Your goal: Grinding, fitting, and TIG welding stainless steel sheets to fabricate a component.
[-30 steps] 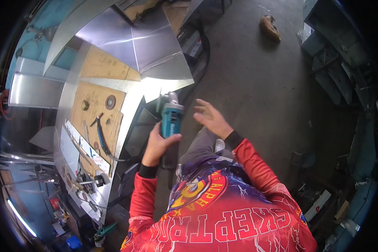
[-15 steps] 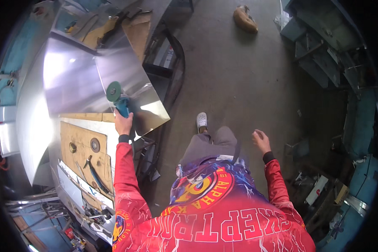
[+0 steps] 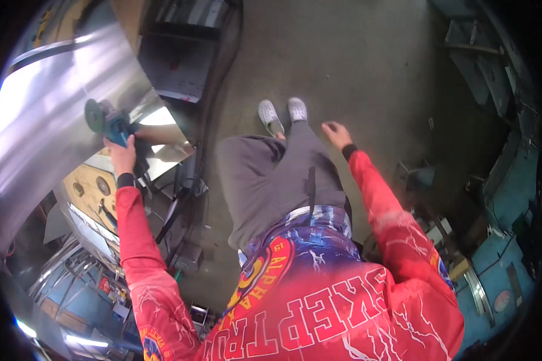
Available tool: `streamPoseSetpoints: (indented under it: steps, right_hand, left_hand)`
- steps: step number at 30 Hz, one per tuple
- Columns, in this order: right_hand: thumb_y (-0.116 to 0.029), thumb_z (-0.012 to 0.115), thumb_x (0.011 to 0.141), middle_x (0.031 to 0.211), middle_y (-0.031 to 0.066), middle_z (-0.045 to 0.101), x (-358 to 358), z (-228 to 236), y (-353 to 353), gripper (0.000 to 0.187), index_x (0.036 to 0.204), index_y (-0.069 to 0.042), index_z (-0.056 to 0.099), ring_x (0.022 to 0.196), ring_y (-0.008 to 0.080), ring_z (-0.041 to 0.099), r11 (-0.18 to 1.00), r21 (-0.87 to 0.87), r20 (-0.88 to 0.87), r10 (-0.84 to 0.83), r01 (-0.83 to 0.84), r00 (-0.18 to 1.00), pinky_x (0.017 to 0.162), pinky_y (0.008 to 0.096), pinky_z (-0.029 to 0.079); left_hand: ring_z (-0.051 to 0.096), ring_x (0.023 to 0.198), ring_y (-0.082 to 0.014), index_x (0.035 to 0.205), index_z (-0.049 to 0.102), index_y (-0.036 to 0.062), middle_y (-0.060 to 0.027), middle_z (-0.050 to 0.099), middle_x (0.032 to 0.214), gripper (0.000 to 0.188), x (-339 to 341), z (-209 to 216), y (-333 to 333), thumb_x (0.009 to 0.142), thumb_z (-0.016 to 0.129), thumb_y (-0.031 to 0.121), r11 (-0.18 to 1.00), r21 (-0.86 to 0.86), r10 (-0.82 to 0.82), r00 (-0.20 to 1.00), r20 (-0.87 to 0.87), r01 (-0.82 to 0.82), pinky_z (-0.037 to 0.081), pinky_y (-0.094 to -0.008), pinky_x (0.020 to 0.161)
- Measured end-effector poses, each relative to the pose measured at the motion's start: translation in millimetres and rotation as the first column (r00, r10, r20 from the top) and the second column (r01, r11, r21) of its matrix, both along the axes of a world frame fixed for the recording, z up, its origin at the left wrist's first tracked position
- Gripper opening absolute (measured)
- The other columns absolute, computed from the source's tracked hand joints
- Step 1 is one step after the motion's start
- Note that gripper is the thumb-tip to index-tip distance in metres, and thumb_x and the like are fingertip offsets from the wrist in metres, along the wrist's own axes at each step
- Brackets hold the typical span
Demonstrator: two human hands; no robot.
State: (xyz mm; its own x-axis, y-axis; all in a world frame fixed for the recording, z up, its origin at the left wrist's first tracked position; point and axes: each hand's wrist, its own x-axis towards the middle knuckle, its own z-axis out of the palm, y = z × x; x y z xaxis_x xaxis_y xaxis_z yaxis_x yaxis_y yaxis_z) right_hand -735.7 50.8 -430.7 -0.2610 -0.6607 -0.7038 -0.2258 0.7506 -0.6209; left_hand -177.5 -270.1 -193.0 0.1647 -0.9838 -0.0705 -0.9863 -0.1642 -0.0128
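Note:
At the left, my left hand (image 3: 122, 155) is wrapped round the body of a teal angle grinder (image 3: 118, 127). The grinder's green disc (image 3: 94, 115) points away from me, over a shiny sheet of metal (image 3: 48, 102) that mirrors part of the scene. Whether the grinder touches the sheet I cannot tell. Out over the floor on the right, my right hand (image 3: 337, 133) hangs free, its fingers loosely curled and bunched with no object showing in them.
A wooden board (image 3: 89, 191) with a round disc (image 3: 103, 185) lies on the bench beside my left forearm. Dark metal frames (image 3: 177, 63) stand along the bench's right side. Grey metal parts (image 3: 473, 72) are at the far right. My white shoes (image 3: 297, 109) stand on the concrete floor (image 3: 289, 48).
My view has swung, and the bench sits farther left. Both feet now show. My left hand still carries the grinder over the sheet; my right hand has come forward.

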Motion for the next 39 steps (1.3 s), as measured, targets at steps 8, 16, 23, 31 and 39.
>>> streamPoseSetpoints:
  steps: [8, 16, 23, 31, 39]
  right_hand:
    - [-0.062, 0.046, 0.100, 0.125, 0.0095, 0.069, 50.0, -67.4, -2.8, 0.064, 0.125, -0.005, 0.065, 0.123, 0.0247, 0.060, 0.510, 0.683, 0.389, -0.860, 0.523, 0.331, 0.103, 0.0355, 0.045]
    - [-0.033, 0.059, 0.102, 0.133, 0.0095, 0.063, 45.4, -9.0, -16.4, 0.047, 0.136, 0.000, 0.058, 0.125, 0.0176, 0.056, 0.871, 0.156, 0.583, -0.462, 0.466, 0.669, 0.107, 0.0311, 0.041]
    - [-0.016, 0.076, 0.090, 0.114, 0.0060, 0.071, 37.1, -4.1, -20.5, 0.035, 0.121, -0.002, 0.071, 0.105, 0.0127, 0.064, 0.850, 0.175, 0.469, -0.515, 0.496, 0.717, 0.095, 0.0268, 0.049]
    - [-0.009, 0.077, 0.087, 0.113, 0.0069, 0.072, 38.5, -0.9, -13.0, 0.037, 0.122, 0.000, 0.070, 0.103, 0.0132, 0.065, 0.861, 0.167, 0.410, -0.504, 0.480, 0.760, 0.094, 0.0274, 0.051]
    - [-0.003, 0.074, 0.088, 0.115, 0.0126, 0.073, 34.2, -1.3, -12.2, 0.036, 0.122, 0.004, 0.068, 0.104, 0.0166, 0.068, 0.816, 0.212, 0.495, -0.565, 0.538, 0.661, 0.098, 0.0300, 0.052]
  left_hand:
    - [0.045, 0.133, -0.0505, 0.148, 0.020, -0.0150, -0.0415, 0.038, 0.144, 0.104, 37.9, -2.5, -2.3, 0.087, 0.075, 0.048, 0.994, 0.038, -0.105, 0.993, 0.043, 0.104, 0.039, -0.0484, 0.110]
    - [0.048, 0.133, -0.0438, 0.148, 0.025, -0.0146, -0.0369, 0.040, 0.147, 0.104, 76.5, 8.9, -5.1, 0.088, 0.073, 0.056, 0.973, -0.005, -0.225, 0.960, 0.166, 0.229, 0.039, -0.0453, 0.110]
    - [0.056, 0.126, -0.0376, 0.146, 0.030, -0.0148, -0.0299, 0.052, 0.137, 0.098, 53.4, 8.0, -11.5, 0.088, 0.075, 0.051, 0.991, 0.101, -0.106, 0.986, 0.131, 0.093, 0.042, -0.0418, 0.106]
    - [0.059, 0.119, -0.0336, 0.141, 0.039, -0.0160, -0.0285, 0.056, 0.133, 0.092, 62.0, 30.0, -8.2, 0.085, 0.080, 0.045, 0.989, 0.130, -0.069, 0.997, 0.040, 0.064, 0.046, -0.0405, 0.102]
    - [0.054, 0.124, -0.0315, 0.145, 0.030, -0.0169, -0.0293, 0.046, 0.142, 0.099, 56.7, 38.2, -4.8, 0.086, 0.081, 0.043, 0.991, 0.129, -0.055, 0.996, 0.068, 0.046, 0.042, -0.0391, 0.106]
